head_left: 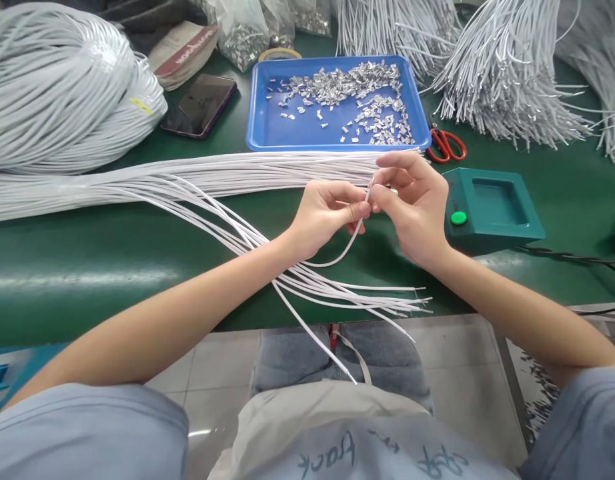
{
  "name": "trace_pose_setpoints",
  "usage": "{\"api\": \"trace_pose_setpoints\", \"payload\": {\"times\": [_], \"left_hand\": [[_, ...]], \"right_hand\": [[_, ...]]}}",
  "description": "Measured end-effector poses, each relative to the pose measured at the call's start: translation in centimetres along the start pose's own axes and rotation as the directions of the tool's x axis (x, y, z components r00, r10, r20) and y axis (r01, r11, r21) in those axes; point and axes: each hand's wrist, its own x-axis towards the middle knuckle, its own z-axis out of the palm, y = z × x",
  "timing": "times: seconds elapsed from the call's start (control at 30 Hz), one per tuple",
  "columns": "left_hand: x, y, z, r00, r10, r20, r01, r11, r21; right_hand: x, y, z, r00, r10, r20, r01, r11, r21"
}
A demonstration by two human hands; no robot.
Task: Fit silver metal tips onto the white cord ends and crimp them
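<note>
Near the middle of the view, my left hand (330, 217) pinches a white cable (345, 250) close to its end. My right hand (412, 203) meets it there, thumb and index finger closed at the cable's tip; whatever small part lies between them is too small to tell. A bundle of white cables (212, 175) runs behind my hands. Several more cables (312, 287) fan out below my left wrist, their thin ends over the table's front edge. Beyond the bundle, a blue tray (287, 138) holds many small metal pieces (337, 85).
Red-handled scissors (446, 147) and a green device (495, 210) with a lit button sit at the right. A phone (200, 105) and a large cable coil (62, 87) are at the left. Cable bunches (512, 73) and bags of metal parts (242, 33) stand behind.
</note>
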Motion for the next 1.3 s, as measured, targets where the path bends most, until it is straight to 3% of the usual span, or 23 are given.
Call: {"api": "trace_pose_setpoints", "payload": {"times": [0.13,0.37,0.57,0.77,0.87,1.0,1.3], "left_hand": [[0.1,0.1,-0.1,0.999,-0.017,0.038,0.018,1.000,-0.025],[0.2,0.2,-0.1,0.993,-0.057,0.101,0.066,0.994,-0.090],[0.2,0.2,-0.1,0.999,-0.041,0.009,0.041,0.998,-0.045],[0.1,0.5,0.0,0.999,-0.051,-0.009,0.050,0.997,-0.055],[0.2,0.5,-0.2,0.997,-0.066,-0.030,0.064,0.996,-0.060],[0.4,0.6,-0.3,0.995,-0.100,0.029,0.102,0.993,-0.066],[0.4,0.6,-0.3,0.983,-0.131,0.130,0.141,0.988,-0.071]], "right_hand": [[0.2,0.2,-0.3,0.998,0.060,-0.003,-0.059,0.996,0.066],[0.8,0.2,-0.9,0.978,0.169,0.126,-0.185,0.974,0.129],[0.6,-0.4,-0.3,0.988,0.142,0.057,-0.147,0.985,0.090],[0.6,0.3,-0.2,0.995,0.094,0.047,-0.096,0.994,0.060],[0.6,0.7,-0.3,0.989,0.128,0.080,-0.134,0.988,0.081],[0.8,0.9,-0.6,0.981,0.167,0.100,-0.179,0.976,0.124],[0.9,0.3,-0.7,0.985,0.129,0.114,-0.136,0.990,0.050]]}}
